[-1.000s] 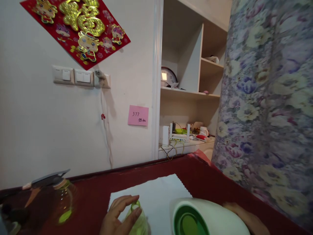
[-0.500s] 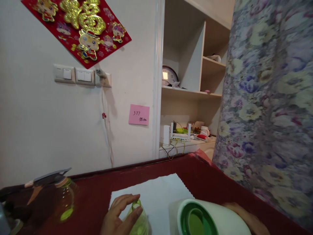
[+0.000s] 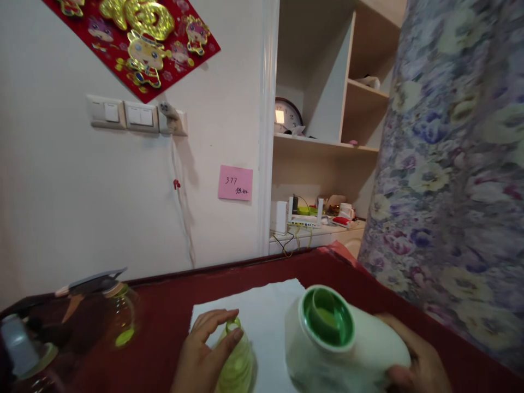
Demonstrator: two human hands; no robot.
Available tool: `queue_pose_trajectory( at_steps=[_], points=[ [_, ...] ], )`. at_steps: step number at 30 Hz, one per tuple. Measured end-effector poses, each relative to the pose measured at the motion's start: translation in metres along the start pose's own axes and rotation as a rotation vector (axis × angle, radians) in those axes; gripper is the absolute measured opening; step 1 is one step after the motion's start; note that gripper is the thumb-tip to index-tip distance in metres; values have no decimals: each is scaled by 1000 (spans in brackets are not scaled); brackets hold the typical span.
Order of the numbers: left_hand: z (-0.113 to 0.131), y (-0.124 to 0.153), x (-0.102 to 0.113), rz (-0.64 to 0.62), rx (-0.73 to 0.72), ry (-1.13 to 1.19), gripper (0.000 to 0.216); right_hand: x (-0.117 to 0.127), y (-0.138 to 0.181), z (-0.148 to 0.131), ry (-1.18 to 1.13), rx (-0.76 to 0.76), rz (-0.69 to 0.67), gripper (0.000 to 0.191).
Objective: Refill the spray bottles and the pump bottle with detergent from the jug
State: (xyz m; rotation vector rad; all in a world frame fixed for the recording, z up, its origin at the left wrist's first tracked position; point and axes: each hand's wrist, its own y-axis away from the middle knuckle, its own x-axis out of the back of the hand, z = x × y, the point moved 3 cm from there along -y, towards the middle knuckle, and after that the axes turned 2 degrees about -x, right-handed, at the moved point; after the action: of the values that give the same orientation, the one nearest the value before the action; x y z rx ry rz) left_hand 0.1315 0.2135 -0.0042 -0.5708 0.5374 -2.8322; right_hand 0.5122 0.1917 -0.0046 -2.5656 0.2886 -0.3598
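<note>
My left hand has its thumb and index finger closed around the neck of a small translucent yellow-green bottle with an open, uncapped mouth. The bottle has ridged sides and stands over a white sheet. To its right is a large white jug, leaning over, its round green pouring mouth uncovered and facing up and left. My right hand grips the jug at its far right end. A gap separates the jug's mouth from the bottle's. The lower parts of both are cut off by the frame.
On the dark red table, a clear bottle with a little yellow-green at its bottom stands left, beside a blurred black spray head and a grey object. Behind are a wall, shelves with a router, and a floral curtain.
My right hand has brought the jug's mouth up in view, and more of its white side shows. My left hand keeps hold of the small bottle. The camera view has shifted slightly.
</note>
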Motion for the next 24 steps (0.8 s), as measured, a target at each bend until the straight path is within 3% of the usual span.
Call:
queue_pose_trajectory(
  at_steps=[4, 10, 18, 24],
  points=[
    [13, 4, -2, 40, 20, 43, 41, -8, -11, -16, -57, -44, 149, 72],
    [24, 6, -4, 46, 56, 77, 41, -31, -38, -22, -79, -77, 178, 59],
    [23, 6, -3, 30, 65, 72, 42, -80, -69, -17, -127, -95, 77, 54],
    [23, 6, -3, 21, 59, 81, 42, -117, -82, -9, -163, -100, -24, 34]
  ],
)
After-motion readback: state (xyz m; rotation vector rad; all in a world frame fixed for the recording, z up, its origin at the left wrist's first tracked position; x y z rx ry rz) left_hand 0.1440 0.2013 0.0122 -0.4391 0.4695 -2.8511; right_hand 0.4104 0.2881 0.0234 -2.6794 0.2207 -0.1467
